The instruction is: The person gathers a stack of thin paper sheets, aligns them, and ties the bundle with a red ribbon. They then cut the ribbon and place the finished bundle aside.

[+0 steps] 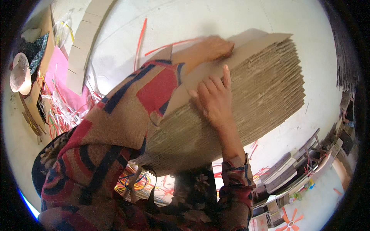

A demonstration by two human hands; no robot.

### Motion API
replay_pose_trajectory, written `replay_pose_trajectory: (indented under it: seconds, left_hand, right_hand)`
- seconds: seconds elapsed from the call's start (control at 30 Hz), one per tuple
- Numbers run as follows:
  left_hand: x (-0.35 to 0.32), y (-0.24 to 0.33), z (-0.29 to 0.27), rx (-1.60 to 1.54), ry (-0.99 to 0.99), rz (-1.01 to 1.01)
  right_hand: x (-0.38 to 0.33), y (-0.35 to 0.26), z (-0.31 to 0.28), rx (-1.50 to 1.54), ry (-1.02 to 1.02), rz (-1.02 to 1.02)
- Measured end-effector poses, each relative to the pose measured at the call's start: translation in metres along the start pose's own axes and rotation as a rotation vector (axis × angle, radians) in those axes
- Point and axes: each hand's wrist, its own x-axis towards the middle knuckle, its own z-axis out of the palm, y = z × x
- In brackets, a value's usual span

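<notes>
Fingers (pixel 227 76) of my right hand (pixel 214 99) meet the near upper edge of a brown cardboard stack (pixel 266 84), one stretched out straight and the others loosely bent, neither spread wide nor drawn into a fist; whether they pinch a sheet I cannot tell. Across the top, my left hand (pixel 216 47) is at the far edge, its fingers curled over, their tips and any grip hidden from me. The two hands are set across the top sheet, seemingly to steady the layers and keep them together. The stack lies slantwise close before my lap, its corrugated edges turned toward me, perhaps to keep them within reach; its right end is jagged. My patterned left sleeve (pixel 111 119) crosses its left part. Beyond, red straps (pixel 141 43) lie on the pale floor (pixel 246 13), clear of the pile. Farther left, a pink sheet (pixel 58 69) is beside tangled red and white strips (pixel 63 109), near a pale bowl-shaped thing (pixel 21 74).
</notes>
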Motion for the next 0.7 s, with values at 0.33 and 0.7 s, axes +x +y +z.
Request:
replay_pose_trajectory:
  seconds: [0.33,0.7]
  left_hand:
    - [0.010,0.003,-0.107,-1.196,-0.365,-0.234]
    - [-0.019,0.078,-0.157,-0.882,-0.223,-0.393]
  right_hand:
    - [-0.007,0.009,0.002,0.037,0.133,-0.008]
    - [-0.005,0.007,-0.003,0.009,0.090,0.042]
